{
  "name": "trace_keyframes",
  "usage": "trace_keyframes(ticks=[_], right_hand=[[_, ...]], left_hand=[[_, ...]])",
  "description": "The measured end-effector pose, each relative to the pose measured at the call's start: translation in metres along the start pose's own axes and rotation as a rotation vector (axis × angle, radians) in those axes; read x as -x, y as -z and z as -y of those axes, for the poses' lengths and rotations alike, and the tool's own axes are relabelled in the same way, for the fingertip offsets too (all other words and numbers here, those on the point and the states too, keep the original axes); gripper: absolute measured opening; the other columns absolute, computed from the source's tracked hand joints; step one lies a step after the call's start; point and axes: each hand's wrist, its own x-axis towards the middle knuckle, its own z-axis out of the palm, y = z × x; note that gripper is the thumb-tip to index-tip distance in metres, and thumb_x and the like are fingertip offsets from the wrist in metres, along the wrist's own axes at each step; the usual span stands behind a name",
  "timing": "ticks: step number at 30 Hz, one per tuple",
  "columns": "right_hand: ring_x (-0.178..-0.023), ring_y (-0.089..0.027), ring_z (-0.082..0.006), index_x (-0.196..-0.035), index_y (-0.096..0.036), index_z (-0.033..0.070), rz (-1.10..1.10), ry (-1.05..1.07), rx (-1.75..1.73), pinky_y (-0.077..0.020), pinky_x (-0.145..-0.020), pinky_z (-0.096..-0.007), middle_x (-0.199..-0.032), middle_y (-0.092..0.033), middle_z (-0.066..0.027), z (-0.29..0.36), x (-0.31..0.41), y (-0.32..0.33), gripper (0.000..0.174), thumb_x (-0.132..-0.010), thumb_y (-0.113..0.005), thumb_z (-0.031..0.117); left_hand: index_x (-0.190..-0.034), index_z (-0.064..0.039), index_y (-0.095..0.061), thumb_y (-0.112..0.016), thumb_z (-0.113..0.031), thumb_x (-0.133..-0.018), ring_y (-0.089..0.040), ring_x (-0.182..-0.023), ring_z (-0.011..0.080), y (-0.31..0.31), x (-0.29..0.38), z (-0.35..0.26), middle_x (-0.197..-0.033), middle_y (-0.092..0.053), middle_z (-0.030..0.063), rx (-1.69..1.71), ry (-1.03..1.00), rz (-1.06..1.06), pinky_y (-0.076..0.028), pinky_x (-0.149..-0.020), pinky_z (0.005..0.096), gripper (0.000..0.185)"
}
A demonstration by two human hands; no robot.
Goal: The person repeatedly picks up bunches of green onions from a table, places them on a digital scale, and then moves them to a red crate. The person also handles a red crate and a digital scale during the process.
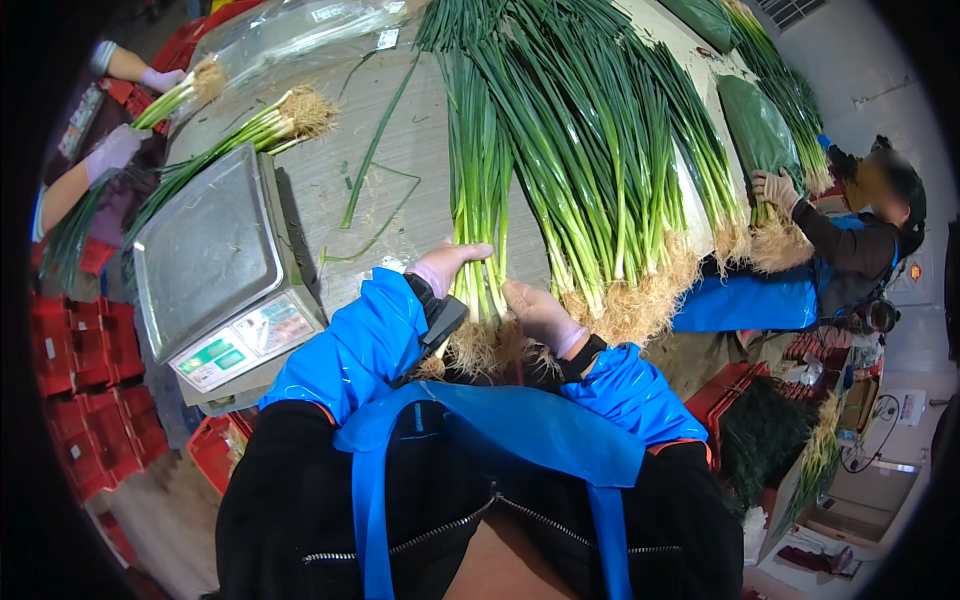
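Observation:
In thin gloves, my left hand (448, 264) grips the white-green stems of a bunch of green onions (477, 187), thumb laid across them. My right hand (541, 315) is at the lower right of this bunch, fingers against the stems just above the roots. The bunch's hairy roots (474, 351) hang at the table's near edge, and its leaves run away from me over the tabletop. Immediately to the right lies a large heap of green onions (600, 165), roots towards me. A digital weighing scale (206, 236) with a bare metal pan stands left of my left arm.
Across the table (405, 150), a person's gloved hands (112, 154) hold green onions at the left. At the right, another person's gloved hand (777, 189) rests on a green-wrapped bundle (759, 127). Plastic bags (300, 37) lie at the far left; red crates (94, 341) are stacked below.

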Motion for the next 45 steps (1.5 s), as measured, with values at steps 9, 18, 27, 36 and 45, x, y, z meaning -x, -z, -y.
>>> trace_keyframes(ticks=[9,18,27,36,45], right_hand=[[-0.072,-0.064,-0.0433,-0.133,-0.05,-0.012,-0.08,0.167,0.766,-0.0505,-0.067,-0.0511,-0.081,-0.064,-0.0266,0.028,0.006,-0.026,0.06,-0.093,-0.056,0.032],[-0.071,-0.062,-0.0166,-0.141,-0.054,0.01,-0.525,-0.34,0.434,-0.051,-0.07,-0.0306,-0.083,-0.069,-0.0063,-0.033,0.008,0.042,0.043,-0.099,-0.05,0.011],[-0.105,-0.061,-0.0362,-0.14,-0.048,0.001,-0.952,0.348,1.127,-0.0495,-0.088,-0.0391,-0.108,-0.065,-0.0206,-0.004,-0.016,0.013,0.049,-0.092,-0.054,0.001],[-0.148,-0.007,-0.0507,-0.156,-0.016,0.0,-0.458,-0.189,0.902,-0.0073,-0.119,-0.0582,-0.16,-0.013,-0.031,0.015,-0.149,-0.091,0.114,-0.079,-0.067,0.067],[-0.149,0.004,-0.05,-0.159,-0.014,0.038,-0.052,-0.282,0.925,-0.0039,-0.11,-0.0761,-0.166,0.001,-0.0173,0.117,-0.319,-0.108,0.105,-0.074,-0.056,0.084]], left_hand=[[-0.114,-0.001,-0.049,-0.078,0.0,-0.076,-0.066,-0.066,0.0272,-0.003,-0.014,0.036,-0.083,-0.064,0.0129,-0.305,-0.198,-0.288,-0.057,-0.056,0.0422,0.047],[-0.099,-0.003,-0.055,-0.071,-0.007,-0.085,-0.062,-0.064,0.017,0.029,0.072,-0.057,-0.077,-0.059,0.0063,-0.094,-0.023,0.078,-0.061,-0.059,0.0356,0.022],[-0.148,-0.001,-0.033,-0.061,-0.015,-0.089,-0.049,-0.057,0.0061,0.042,0.256,-0.133,-0.073,-0.046,-0.0044,-0.252,-0.464,0.111,-0.05,-0.058,0.0258,0.067],[-0.15,-0.005,-0.031,-0.07,-0.011,-0.08,-0.054,-0.056,0.0116,0.147,0.311,-0.105,-0.078,-0.051,0.0021,-0.223,-0.679,-0.412,-0.05,-0.053,0.026,0.08],[-0.129,-0.003,-0.043,-0.064,0.003,-0.081,-0.052,-0.057,0.0152,0.209,0.299,-0.07,-0.083,-0.054,0.007,-0.005,-0.616,-0.52,-0.048,-0.052,0.0281,0.052]])
